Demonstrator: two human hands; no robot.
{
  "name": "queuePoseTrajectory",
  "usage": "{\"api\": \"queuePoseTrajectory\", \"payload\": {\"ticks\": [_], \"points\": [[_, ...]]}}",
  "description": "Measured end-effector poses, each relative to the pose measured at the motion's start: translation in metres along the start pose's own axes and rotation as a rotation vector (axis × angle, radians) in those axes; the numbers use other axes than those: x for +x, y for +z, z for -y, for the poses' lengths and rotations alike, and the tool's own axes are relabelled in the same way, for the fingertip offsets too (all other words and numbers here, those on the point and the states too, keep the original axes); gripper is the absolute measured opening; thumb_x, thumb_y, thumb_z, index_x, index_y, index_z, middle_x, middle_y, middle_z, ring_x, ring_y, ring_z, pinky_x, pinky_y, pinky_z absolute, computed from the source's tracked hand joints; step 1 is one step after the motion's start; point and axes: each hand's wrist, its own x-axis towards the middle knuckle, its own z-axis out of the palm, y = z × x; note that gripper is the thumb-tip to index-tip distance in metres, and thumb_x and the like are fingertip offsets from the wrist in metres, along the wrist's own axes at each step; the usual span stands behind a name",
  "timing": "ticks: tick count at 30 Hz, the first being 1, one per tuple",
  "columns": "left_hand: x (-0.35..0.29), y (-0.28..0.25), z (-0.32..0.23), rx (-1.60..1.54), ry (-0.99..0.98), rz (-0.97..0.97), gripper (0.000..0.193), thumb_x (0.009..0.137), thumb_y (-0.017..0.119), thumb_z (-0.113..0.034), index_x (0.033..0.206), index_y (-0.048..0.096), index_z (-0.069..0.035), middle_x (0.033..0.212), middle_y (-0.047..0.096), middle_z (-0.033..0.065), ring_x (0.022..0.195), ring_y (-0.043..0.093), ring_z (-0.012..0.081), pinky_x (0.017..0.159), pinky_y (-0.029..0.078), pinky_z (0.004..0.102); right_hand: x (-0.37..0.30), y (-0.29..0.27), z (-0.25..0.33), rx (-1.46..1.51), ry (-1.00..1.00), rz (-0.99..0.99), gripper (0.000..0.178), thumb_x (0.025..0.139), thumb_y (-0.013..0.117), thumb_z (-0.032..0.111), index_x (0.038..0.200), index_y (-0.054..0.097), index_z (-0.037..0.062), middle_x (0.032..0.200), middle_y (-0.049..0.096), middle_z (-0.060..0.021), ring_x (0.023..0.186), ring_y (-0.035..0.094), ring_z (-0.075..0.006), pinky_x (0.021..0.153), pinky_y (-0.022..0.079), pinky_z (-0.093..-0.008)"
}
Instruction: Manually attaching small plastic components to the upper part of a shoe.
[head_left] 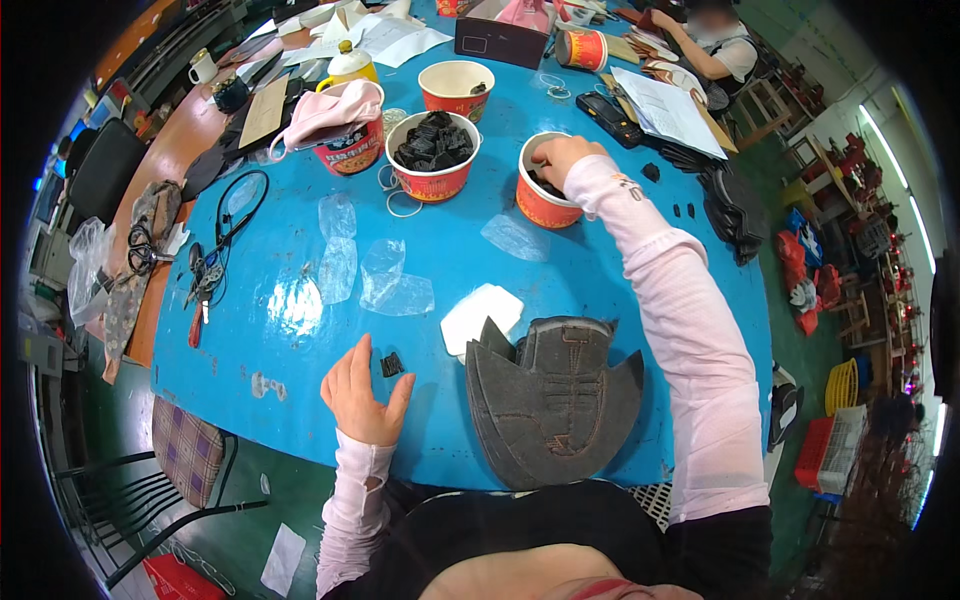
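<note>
My right hand (566, 158) reaches into a red paper tub (548, 209) at the right of the blue table. The rim hides its fingertips, and dark pieces show inside. My left hand (368, 398) rests near the table's front edge, thumb and fingers apart, with nothing in it. Just beyond its thumb lies a small black ribbed piece (391, 364). Between my arms sits a stack of dark grey stitched shoe uppers (560, 410), with white flat pieces (480, 318) at its far left corner. Farther off, another red tub (436, 186) is heaped with black pieces.
Clear plastic bags (338, 262) lie mid-table. Scissors (204, 280) and a looped black cord lie left. A pink cloth (330, 112) drapes one tub. Dark cut pieces (735, 212) and papers (668, 108) are at right. A person (715, 50) works at the far right. A chair (188, 452) stands front left.
</note>
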Motion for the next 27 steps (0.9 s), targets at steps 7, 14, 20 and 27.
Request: {"api": "queuePoseTrajectory", "payload": {"ticks": [7,14,20,27], "points": [[0.0,-0.002,0.0,-0.047,-0.019,-0.03,0.059,0.075,0.075,-0.03,0.124,0.055,-0.003,0.115,0.058,0.0145,0.106,0.054,0.03,0.096,0.034,0.0413,0.006,0.008,-0.007,0.032,-0.033,0.052,0.025,0.089,0.054,0.021,0.109,0.069,0.0169,0.116,0.065,-0.0097,0.107,0.061,-0.0285,0.091,0.049,-0.0398],[0.0,-0.001,-0.001,-0.069,-0.028,-0.051,0.054,0.075,0.074,-0.025,0.121,0.057,-0.003,0.116,0.057,0.0145,0.107,0.053,0.03,0.096,0.034,0.0413,0.0,0.011,-0.038,0.224,-0.01,-0.269,0.025,0.088,0.057,0.025,0.099,0.065,0.004,0.093,0.067,-0.0175,0.091,0.064,-0.0353,0.08,0.049,-0.0417],[0.001,-0.005,-0.004,-0.059,0.006,-0.066,0.047,0.078,0.071,-0.018,0.12,0.057,-0.003,0.117,0.057,0.0155,0.108,0.053,0.0314,0.095,0.035,0.0412,-0.026,0.012,-0.051,0.546,0.096,-0.289,0.028,0.089,0.057,0.028,0.097,0.066,0.0025,0.085,0.069,-0.0148,0.079,0.067,-0.0287,0.073,0.051,-0.0388],[0.0,-0.003,-0.008,-0.072,0.013,-0.112,0.044,0.078,0.069,-0.013,0.119,0.058,-0.004,0.116,0.056,0.0152,0.105,0.052,0.031,0.092,0.038,0.0403,-0.031,0.008,-0.05,0.983,0.175,-0.2,0.023,0.089,0.058,0.022,0.096,0.062,0.0005,0.078,0.066,-0.0101,0.061,0.065,-0.0167,0.063,0.051,-0.0316]]}}
